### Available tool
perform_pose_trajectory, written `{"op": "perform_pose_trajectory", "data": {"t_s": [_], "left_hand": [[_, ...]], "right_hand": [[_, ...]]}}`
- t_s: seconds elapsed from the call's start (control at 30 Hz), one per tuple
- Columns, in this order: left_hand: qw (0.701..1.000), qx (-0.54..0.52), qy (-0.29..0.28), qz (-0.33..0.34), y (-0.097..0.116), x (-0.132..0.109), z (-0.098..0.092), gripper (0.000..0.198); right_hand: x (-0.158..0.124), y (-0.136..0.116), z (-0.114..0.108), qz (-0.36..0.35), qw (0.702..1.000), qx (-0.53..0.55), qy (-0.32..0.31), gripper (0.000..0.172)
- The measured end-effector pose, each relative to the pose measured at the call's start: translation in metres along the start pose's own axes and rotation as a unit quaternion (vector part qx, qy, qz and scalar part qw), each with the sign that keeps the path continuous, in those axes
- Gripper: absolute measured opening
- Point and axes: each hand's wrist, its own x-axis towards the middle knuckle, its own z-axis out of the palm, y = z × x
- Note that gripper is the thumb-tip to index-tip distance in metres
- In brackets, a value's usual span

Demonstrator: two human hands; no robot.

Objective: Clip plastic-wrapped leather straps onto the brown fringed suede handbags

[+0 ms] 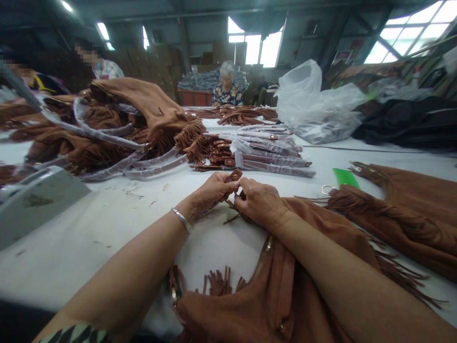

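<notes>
Over the white table my left hand (pixel 215 191) pinches a brown strap end (pixel 235 176) with a metal stud in it. My right hand (pixel 262 202) meets it at the fingertips, closed on a dark part at the corner of the brown fringed bag (pixel 228 317); the fingers hide the exact piece. This bag lies in front of me, partly under my right forearm, with a gold zipper (pixel 264 255) along its opening. Leather fringe (pixel 218 282) shows inside the curve of the bag.
A heap of brown bags (pixel 143 107) with wrapped straps rises at the left. Plastic-wrapped straps (pixel 267 159) lie beyond my hands. To the right are another bag (pixel 417 209), a green card (pixel 345 178) and a white plastic bag (pixel 314 107). Several people sit farther back.
</notes>
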Motion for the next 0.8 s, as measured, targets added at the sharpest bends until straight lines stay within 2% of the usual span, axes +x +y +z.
{"op": "perform_pose_trajectory", "data": {"t_s": [0.27,0.47,0.8], "left_hand": [[1.0,0.02,-0.021,-0.005,-0.0013,-0.0002,-0.0041,0.038],[0.999,0.047,0.0,-0.025,0.0,0.0003,-0.0028,0.037],[0.996,0.079,-0.021,-0.027,0.0035,-0.0028,-0.0031,0.038]], "right_hand": [[0.0001,0.0036,0.0013,-0.012,1.0,0.008,0.001,0.024],[0.0005,0.0024,0.0031,0.001,1.0,-0.013,0.011,0.025],[0.0013,0.004,0.0054,-0.014,0.999,-0.016,-0.024,0.032]]}}
